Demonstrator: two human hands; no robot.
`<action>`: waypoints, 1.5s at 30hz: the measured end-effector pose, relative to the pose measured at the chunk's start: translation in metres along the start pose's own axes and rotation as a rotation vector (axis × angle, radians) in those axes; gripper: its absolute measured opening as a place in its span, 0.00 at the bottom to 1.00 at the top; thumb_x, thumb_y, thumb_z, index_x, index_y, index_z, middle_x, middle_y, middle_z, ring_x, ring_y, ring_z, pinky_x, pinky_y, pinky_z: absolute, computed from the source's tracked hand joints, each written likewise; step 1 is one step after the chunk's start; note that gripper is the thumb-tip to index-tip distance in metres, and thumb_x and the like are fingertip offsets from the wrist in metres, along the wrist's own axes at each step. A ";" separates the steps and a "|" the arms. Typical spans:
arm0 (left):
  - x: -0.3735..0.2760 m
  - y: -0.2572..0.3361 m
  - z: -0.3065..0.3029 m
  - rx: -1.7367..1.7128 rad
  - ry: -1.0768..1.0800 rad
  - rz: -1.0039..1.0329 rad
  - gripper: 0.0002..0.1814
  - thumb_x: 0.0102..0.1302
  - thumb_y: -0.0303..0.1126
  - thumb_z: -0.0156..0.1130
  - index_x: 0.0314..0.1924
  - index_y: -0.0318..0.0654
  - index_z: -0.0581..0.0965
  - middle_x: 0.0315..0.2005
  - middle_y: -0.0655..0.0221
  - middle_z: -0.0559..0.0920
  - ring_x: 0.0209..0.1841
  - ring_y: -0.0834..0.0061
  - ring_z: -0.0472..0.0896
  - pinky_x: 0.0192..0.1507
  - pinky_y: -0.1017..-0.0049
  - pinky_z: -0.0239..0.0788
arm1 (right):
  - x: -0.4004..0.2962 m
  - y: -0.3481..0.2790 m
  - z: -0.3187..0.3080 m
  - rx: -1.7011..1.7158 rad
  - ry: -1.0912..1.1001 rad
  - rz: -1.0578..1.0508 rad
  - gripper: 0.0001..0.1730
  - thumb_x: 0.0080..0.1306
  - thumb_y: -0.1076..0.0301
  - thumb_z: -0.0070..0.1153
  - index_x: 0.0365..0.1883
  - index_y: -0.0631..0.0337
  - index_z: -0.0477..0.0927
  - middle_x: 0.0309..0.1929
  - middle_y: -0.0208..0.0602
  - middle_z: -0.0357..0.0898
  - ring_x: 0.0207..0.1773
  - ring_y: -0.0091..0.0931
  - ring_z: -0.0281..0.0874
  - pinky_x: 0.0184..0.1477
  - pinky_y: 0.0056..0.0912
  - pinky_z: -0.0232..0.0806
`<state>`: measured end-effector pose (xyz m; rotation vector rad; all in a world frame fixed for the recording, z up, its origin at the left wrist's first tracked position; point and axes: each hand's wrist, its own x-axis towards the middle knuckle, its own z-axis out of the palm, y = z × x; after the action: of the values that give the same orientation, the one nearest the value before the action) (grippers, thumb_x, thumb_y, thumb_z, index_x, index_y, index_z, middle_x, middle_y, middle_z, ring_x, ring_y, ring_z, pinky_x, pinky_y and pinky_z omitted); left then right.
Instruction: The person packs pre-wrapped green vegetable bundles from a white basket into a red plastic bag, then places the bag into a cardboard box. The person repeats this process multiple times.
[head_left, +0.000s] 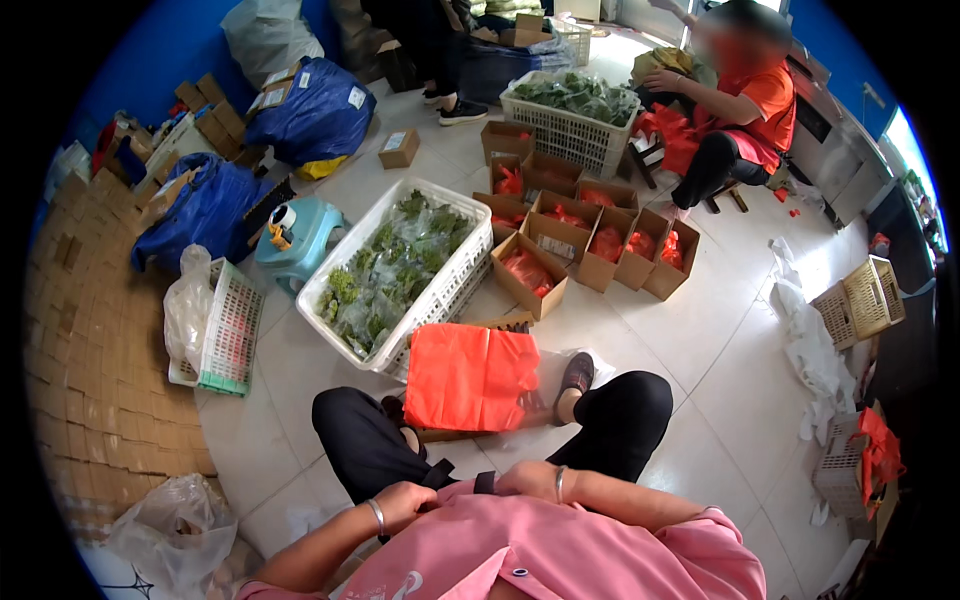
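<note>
Both my hands are at my waist, against the hem of a pink shirt (525, 540). The fingers of my left hand (405, 504) are curled at a black strap (439, 474) lying over my lap. From the fingertips of my right hand (529, 480) sticks out another black strap end (485, 482). Part of each grip is hidden by the fingers and shirt. On the floor between my feet, a stack of flat red plastic bags (472, 375) lies on a low support. Just beyond it stands a white plastic crate (315, 319) of bagged leafy greens (397, 262).
Open cardboard boxes (551, 247) holding red bags stand ahead. Behind them is another crate of greens (574, 120). A seated co-worker (757, 112) handles red bags at right; another person's legs (442, 60) show behind. A blue stool (300, 240) bears a tape roll (282, 217).
</note>
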<state>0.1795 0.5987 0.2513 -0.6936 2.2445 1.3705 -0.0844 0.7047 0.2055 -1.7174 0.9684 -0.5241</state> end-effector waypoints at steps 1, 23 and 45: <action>0.004 -0.001 -0.001 -0.044 -0.096 -0.031 0.08 0.58 0.32 0.62 0.35 0.36 0.78 0.27 0.60 0.82 0.29 0.71 0.80 0.34 0.71 0.70 | -0.005 0.009 -0.001 0.088 -0.020 -0.046 0.14 0.54 0.60 0.57 0.28 0.63 0.78 0.27 0.48 0.78 0.30 0.41 0.75 0.33 0.40 0.65; 0.151 -0.124 -0.110 -1.012 0.721 -0.016 0.04 0.65 0.28 0.56 0.37 0.35 0.77 0.28 0.68 0.82 0.24 0.81 0.80 0.24 0.84 0.67 | 0.202 0.150 -0.013 -0.712 0.496 0.714 0.30 0.53 0.52 0.62 0.52 0.55 0.72 0.59 0.43 0.65 0.54 0.41 0.71 0.49 0.42 0.67; 0.158 -0.141 -0.086 -0.520 0.631 0.116 0.14 0.63 0.38 0.61 0.39 0.32 0.81 0.32 0.73 0.83 0.33 0.83 0.77 0.38 0.76 0.69 | 0.169 0.100 -0.011 -0.382 0.834 0.239 0.11 0.59 0.68 0.56 0.39 0.62 0.74 0.38 0.44 0.78 0.42 0.42 0.77 0.43 0.41 0.69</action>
<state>0.1331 0.4358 0.0988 -1.3444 2.4061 2.0508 -0.0299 0.5487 0.0983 -1.6807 1.9408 -0.9745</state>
